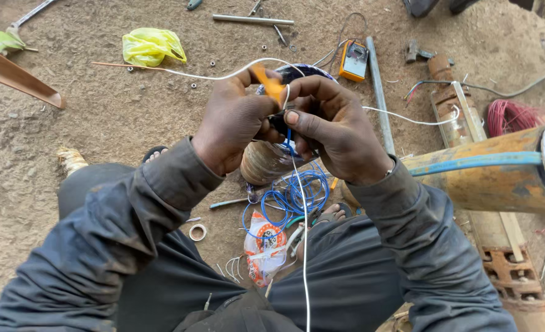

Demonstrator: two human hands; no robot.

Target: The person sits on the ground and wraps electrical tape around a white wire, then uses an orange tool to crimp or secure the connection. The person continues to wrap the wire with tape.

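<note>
1. Head view: the left hand (235, 123) pinches an orange tool (268, 83) against a white wire (223, 76), fingers closed tight.
2. Touching it, the right hand (334, 126) is closed on the same wire, where a dark joint sits between the thumbs.
3. Judging by this, the joint is mid-work; the wire's ends hang loose.
4. Below the hands lies a blue wire coil (294, 197); beyond them, an orange meter (353, 60) on the dirt.

Both hands, left hand (232, 120) and right hand (334, 126), perhaps pinching white wire (305, 246) above blue wire coil (297, 197).
</note>
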